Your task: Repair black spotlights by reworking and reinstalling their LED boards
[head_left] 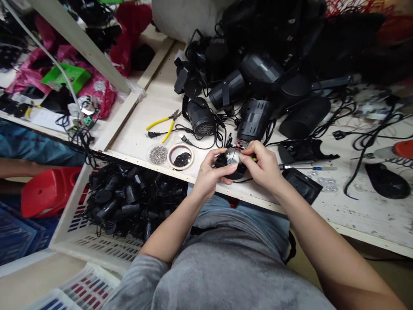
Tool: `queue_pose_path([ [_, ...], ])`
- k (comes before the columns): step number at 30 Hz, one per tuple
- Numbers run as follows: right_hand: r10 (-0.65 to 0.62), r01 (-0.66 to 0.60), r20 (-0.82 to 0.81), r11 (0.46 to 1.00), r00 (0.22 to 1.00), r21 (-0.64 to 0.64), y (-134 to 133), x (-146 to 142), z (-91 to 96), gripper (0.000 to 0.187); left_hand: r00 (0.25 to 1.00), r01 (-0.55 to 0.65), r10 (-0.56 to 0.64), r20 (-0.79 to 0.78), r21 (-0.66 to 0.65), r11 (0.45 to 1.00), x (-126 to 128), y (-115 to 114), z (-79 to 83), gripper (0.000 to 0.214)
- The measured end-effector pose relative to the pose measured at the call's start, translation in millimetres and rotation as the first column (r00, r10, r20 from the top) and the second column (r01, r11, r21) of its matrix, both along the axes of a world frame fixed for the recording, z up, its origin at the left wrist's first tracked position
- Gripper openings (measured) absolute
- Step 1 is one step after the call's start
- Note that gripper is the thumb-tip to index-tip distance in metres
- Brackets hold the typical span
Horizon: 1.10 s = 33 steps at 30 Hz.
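Left hand (209, 176) and right hand (263, 165) both closed around black lamp part (229, 165) (thin wires attached); tugging risks snapping them.

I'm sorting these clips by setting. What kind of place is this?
Probably a small lamp assembly workshop: black spotlight housings piled on the workbench, yellow-handled pliers, a crate of black parts.

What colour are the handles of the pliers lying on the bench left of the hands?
Yellow handles on the metal pliers, clearest in the head view.
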State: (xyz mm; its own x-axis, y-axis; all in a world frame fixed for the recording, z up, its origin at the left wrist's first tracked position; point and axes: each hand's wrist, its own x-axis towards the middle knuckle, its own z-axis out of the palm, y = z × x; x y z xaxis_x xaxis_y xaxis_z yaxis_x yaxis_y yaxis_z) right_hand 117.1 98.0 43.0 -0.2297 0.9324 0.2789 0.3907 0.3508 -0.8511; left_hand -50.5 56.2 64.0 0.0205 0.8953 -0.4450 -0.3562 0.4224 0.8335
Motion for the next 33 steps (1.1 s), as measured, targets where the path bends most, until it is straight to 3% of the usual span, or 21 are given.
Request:
queue_pose_path([
  [14,-0.035,-0.035,-0.245,0.96,0.969,-0.276,-1,10,1.7,0.011,0.996,0.045,-0.038,-0.077,0.087,0.995,1,-1,0.4,0.068],
  [20,-0.034,-0.034,-0.226,0.957,0.973,-0.289,-5,14,3.5,0.014,0.995,0.051,-0.036,-0.095,0.166,0.985,4,-8,-8.0,0.073],
  [25,-0.03,-0.002,-0.13,0.971,0.991,-0.24,-10,18,5.0,0.015,0.969,0.155,-0.1,-0.224,0.24,0.958,5,-13,-19.3,0.073],
  [28,-0.038,0.029,-0.047,0.983,0.998,-0.184,-13,20,6.0,0.014,0.874,0.252,-0.072,-0.481,0.321,0.913,2,-16,-25.6,0.069],
  [30,-0.026,0.027,0.009,0.993,1.0,-0.118,-16,20,5.7,0.011,0.722,0.348,0.019,-0.691,0.387,0.854,0,-18,-26.4,0.066],
  [33,0.02,-0.038,0.165,0.994,0.986,0.106,-23,21,2.5,0.009,0.469,0.461,0.178,-0.865,0.412,0.786,3,-24,-22.4,0.064],
])
